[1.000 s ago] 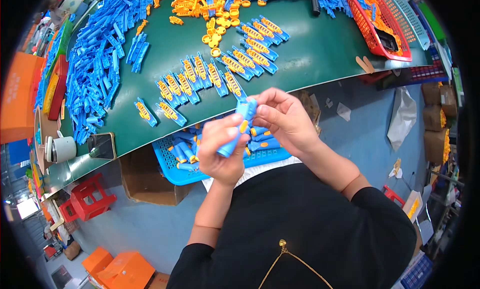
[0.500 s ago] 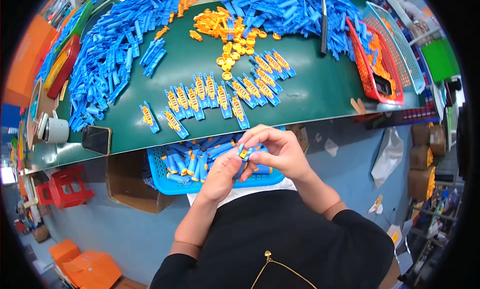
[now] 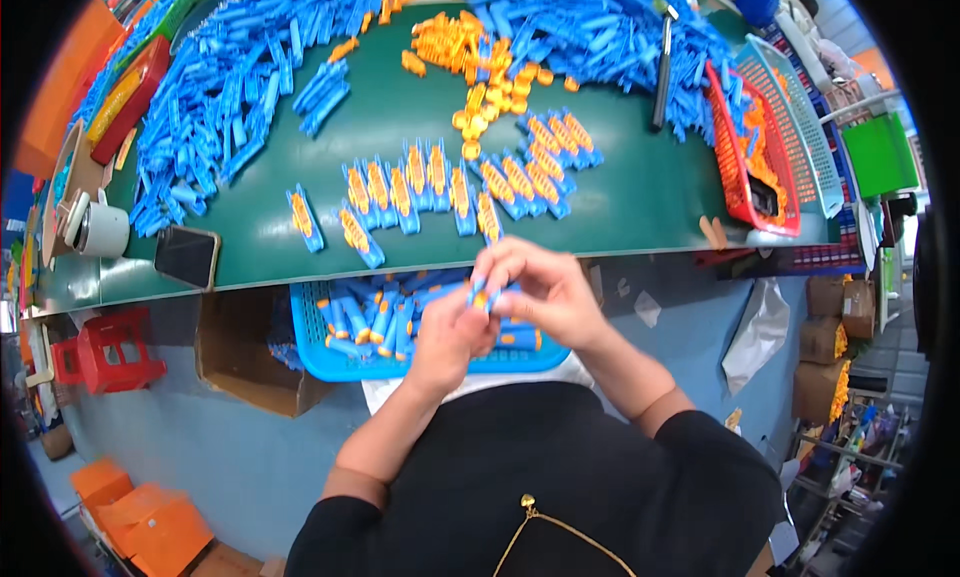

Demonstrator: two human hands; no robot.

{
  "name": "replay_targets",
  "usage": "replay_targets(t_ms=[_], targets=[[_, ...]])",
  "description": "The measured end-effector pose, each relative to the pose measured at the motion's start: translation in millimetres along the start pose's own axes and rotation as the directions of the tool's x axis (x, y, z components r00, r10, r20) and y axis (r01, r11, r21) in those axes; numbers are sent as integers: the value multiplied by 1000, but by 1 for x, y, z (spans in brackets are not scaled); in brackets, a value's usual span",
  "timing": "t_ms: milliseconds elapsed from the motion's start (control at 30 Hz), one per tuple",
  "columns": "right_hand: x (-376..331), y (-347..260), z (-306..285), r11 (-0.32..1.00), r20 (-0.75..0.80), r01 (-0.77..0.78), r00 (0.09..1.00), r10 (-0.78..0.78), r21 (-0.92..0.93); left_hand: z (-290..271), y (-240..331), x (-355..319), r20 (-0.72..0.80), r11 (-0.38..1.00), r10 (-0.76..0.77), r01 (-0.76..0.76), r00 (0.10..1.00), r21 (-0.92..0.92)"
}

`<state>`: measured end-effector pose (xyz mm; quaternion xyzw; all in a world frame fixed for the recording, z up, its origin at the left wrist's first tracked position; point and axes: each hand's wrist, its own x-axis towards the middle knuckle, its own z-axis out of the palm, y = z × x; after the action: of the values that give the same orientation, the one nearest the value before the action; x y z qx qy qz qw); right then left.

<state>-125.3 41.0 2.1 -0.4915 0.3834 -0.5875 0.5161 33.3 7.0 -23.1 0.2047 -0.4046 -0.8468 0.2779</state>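
Observation:
Above the basket's rear half, my left hand (image 3: 448, 339) and my right hand (image 3: 552, 295) meet around a small blue plastic piece with an orange insert (image 3: 481, 298). Fingers of both hands are closed on it and hide most of its shape. Just beyond them, on the green table (image 3: 270, 247), lie several blue strips with orange ribbed inserts (image 3: 403, 199) in uneven rows. Below my hands a light blue basket (image 3: 312, 349) holds many blue tubes with orange ends (image 3: 380, 322).
Heaps of blue parts (image 3: 215, 97) and orange parts (image 3: 450, 42) cover the table's far side. A hammer (image 3: 663, 72) lies by a red basket (image 3: 735, 177) at right. A phone (image 3: 187, 255) and a white mug (image 3: 103, 229) stand left. A cardboard box (image 3: 240, 362) sits beneath.
The view has shifted slightly. Both hands stay together on the blue piece, with the fingers regripped and the piece turned a little.

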Motion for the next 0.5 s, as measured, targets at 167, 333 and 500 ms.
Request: replay_targets(t_ms=[167, 333, 500], targets=[[10, -4, 6, 997, -56, -56, 997, 60, 61, -5, -4, 9, 207, 897, -23, 112, 978, -428], [12, -11, 8, 989, -138, -146, 980, 144, -2, -4, -3, 14, 325, 833, 10, 172, 946, -526], [12, -21, -4, 930, 81, -14, 996, 47, -367, -7, 15, 8, 157, 908, -204, 247, 966, -338]])
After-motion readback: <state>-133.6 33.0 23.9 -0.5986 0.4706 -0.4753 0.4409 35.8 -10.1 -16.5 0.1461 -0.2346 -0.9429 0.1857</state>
